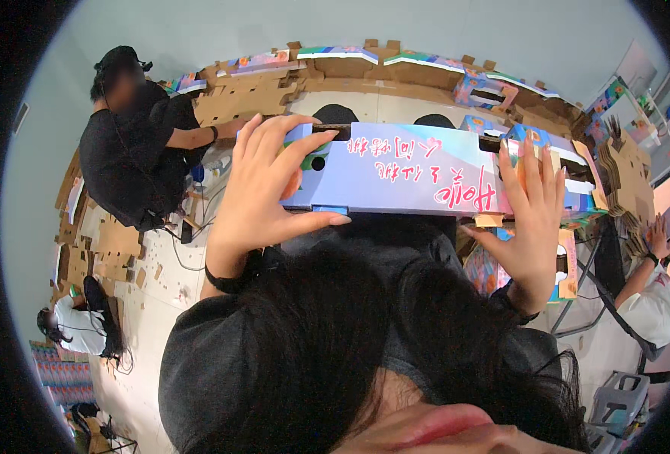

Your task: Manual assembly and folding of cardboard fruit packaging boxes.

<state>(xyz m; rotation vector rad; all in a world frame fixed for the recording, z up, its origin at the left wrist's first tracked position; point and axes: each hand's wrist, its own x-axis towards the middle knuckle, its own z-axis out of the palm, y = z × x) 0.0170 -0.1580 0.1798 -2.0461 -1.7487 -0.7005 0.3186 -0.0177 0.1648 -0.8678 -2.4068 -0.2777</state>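
A long printed cardboard box (411, 170) in lilac, pink and blue is held across in front of me. Upside-down red lettering runs along its face, and cut-out slots show at its far edge. My left hand (263, 189) grips the left end, fingers spread over the face and thumb along the near edge. On the right part lies my right hand (530, 216), its fingers stretched over the top and its thumb below the near edge beside a small brown tab. The underside of the box is hidden.
Brown cardboard sheets (248, 98) and printed box pieces (422, 62) line the wall. A person in black (134, 151) works at left; another in white (81, 325) is lower left. At right are stacked cardboard (629, 178), a co-worker's hand (657, 238) and a grey case (621, 397).
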